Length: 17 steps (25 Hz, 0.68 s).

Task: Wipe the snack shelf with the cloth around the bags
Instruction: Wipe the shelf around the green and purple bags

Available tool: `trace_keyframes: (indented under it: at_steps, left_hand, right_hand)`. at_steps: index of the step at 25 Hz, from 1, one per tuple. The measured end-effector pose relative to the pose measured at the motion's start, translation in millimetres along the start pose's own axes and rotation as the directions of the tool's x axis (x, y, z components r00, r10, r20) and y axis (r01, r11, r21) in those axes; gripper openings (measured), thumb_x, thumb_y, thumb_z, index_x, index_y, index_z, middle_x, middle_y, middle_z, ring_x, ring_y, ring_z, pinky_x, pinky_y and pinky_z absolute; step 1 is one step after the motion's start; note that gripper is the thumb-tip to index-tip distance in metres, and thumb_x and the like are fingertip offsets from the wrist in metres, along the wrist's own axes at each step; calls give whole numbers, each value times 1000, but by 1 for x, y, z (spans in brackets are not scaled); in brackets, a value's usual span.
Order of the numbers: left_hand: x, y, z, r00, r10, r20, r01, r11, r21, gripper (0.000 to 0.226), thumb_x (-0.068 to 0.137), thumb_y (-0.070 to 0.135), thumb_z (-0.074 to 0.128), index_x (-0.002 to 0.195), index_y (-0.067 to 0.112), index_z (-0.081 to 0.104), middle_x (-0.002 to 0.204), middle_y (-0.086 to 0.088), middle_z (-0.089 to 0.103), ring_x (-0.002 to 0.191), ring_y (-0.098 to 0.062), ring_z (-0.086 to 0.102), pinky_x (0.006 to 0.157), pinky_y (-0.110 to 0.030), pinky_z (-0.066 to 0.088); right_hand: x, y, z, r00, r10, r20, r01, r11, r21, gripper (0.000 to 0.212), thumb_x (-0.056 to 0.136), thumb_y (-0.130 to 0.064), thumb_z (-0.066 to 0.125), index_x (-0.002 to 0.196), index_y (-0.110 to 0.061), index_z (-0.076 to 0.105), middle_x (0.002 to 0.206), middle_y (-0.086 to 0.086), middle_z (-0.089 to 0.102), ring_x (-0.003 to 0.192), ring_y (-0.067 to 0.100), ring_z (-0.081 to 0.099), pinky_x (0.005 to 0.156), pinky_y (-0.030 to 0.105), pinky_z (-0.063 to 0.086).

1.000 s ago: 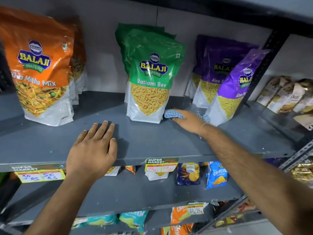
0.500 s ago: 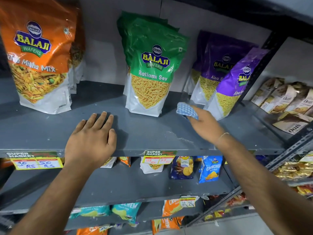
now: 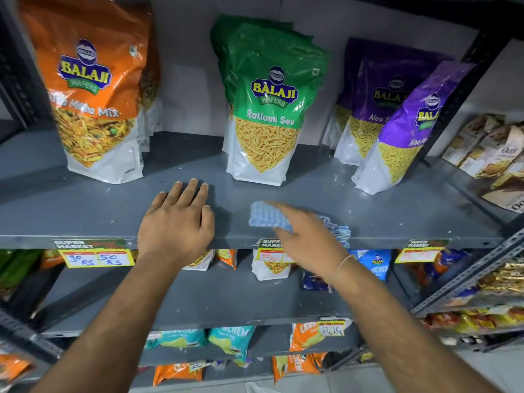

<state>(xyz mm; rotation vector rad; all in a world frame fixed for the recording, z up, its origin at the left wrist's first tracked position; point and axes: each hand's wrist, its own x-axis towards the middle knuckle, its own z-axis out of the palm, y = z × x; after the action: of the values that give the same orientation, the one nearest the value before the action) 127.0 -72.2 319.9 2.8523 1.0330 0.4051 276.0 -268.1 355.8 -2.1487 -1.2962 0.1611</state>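
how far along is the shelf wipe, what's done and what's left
Done: hard to judge; pale specks dot the grey shelf on both sides. In hand: the right hand presses the blue checked cloth on the front strip below the green Ratlami Sev bag, while the left hand lies flat beside it. Left: around the orange Mix bag and purple Aloo Sev bags.

soft overhead light is falling evenly, leaving the lower shelves dimmer. glare is streaking across the orange bag (image 3: 93, 89) and the green bag (image 3: 269, 109). motion blur is smearing the right hand (image 3: 309, 239) and the cloth (image 3: 266, 215). wide-angle distortion is bending the frame's edges.
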Motion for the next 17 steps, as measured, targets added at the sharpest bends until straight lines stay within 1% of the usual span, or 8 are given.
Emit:
trace_keyframes:
  at_steps: [2, 4, 6, 9, 11, 13, 15, 17]
  left_hand:
    - [1, -3, -1, 999, 9, 40, -9, 1000, -7, 81, 90, 47, -2, 164, 25, 22, 174, 2, 19, 161, -22, 16, 131, -44, 16]
    - [4, -6, -5, 994, 67, 89, -69, 998, 9, 88, 85, 49, -11, 165, 22, 14, 175, -1, 11, 162, -24, 10, 131, -45, 14]
    - [10, -15, -11, 987, 103, 126, -103, 995, -5, 77, 95, 50, -3, 165, 23, 13, 176, 1, 8, 162, -22, 9, 130, -44, 15]
    - [14, -30, -13, 987, 121, 102, -116, 992, -55, 57, 108, 45, 21, 164, 34, 19, 174, 14, 13, 161, -12, 12, 130, -37, 16]
    - [11, -34, -10, 987, 128, 96, -122, 990, -70, 58, 109, 44, 20, 165, 31, 15, 174, 14, 8, 161, -9, 5, 132, -35, 10]
    - [12, -35, -6, 991, 104, 87, -98, 993, -73, 61, 108, 43, 17, 166, 26, 10, 175, 11, 5, 161, -9, 0, 132, -36, 6]
    - [14, -34, -5, 992, 91, 87, -86, 994, -62, 63, 106, 43, 13, 166, 22, 12, 175, 8, 7, 162, -11, 3, 132, -36, 5]
    - [15, -34, -6, 994, 82, 75, -77, 995, -66, 66, 103, 43, 12, 165, 22, 16, 175, 8, 11, 161, -11, 6, 131, -36, 5]
  right_hand:
    - [18, 16, -17, 973, 106, -207, -100, 994, 41, 50, 93, -12, 53, 139, -33, 53, 118, 3, 73, 109, 25, 67, 94, 42, 55]
    - [30, 32, -30, 938, 187, -293, -194, 981, 4, 46, 92, -9, 52, 134, -27, 58, 114, 7, 74, 106, 31, 68, 89, 43, 56]
    - [32, 34, -23, 944, 227, -239, -247, 967, -59, 41, 93, -10, 53, 131, -23, 61, 118, 10, 73, 111, 34, 66, 93, 40, 53]
    - [24, 17, 1, 966, 193, -171, -210, 974, -84, 49, 92, -9, 55, 138, -25, 57, 133, 4, 67, 121, 29, 62, 102, 34, 47]
    - [21, -7, 18, 988, 95, -119, -108, 989, -103, 56, 90, -5, 54, 141, -27, 53, 146, -1, 57, 132, 23, 55, 112, 31, 39]
    - [13, -34, 39, 999, -50, -6, 50, 996, -71, 62, 87, -1, 53, 144, -27, 51, 152, -4, 52, 140, 17, 48, 119, 27, 32]
    - [9, -48, 45, 990, -135, 51, 135, 991, -4, 62, 86, -2, 53, 144, -26, 52, 148, -4, 56, 138, 16, 50, 118, 28, 35]
    - [23, -43, 30, 996, -73, -61, 73, 997, 5, 58, 88, -4, 55, 141, -26, 55, 136, 2, 66, 126, 25, 60, 107, 35, 47]
